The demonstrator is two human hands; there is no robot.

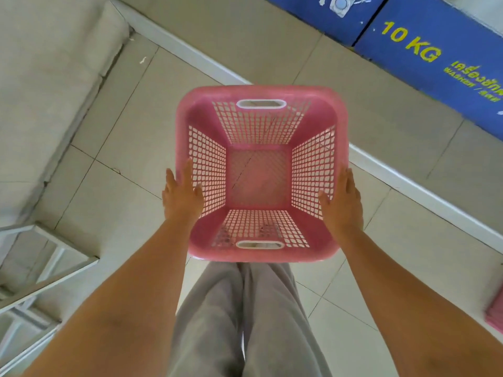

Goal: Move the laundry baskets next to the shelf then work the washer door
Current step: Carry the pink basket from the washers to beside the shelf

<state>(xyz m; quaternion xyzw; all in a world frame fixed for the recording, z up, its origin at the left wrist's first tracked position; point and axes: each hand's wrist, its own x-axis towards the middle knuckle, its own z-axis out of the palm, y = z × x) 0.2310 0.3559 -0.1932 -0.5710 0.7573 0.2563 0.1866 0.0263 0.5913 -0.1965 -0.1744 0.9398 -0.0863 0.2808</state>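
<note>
Both arms reach fwd & down from the bottom corners, forearms bare, converging on a pink laundry basket point(261, 172) held out in front of the legs. Left hand point(183, 195) lies flat vs the basket's left wall, fingers straight & pointing away from the body, thumb hooked over the rim onto the inside mesh. Right hand point(343, 198) mirrors it on the right wall: palm pressed to the outside, fingers extended, thumb tip on the rim. Neither hand is curled closed; both are spread flat, squeezing the basket between them, approx at the near half of its sides. Basket is upright, mouth up, empty, w/ slot handles at near & far edges untouched. It appears to hang above the tiled floor point(353, 118), just over grey trousers point(245, 322). White metal shelf frame point(40, 268) sits lower left, well apart from the basket. Blue washer panel point(435, 55) marked "10 KG" runs along upper right. A pink edge point(496, 314) shows at far right.
</note>
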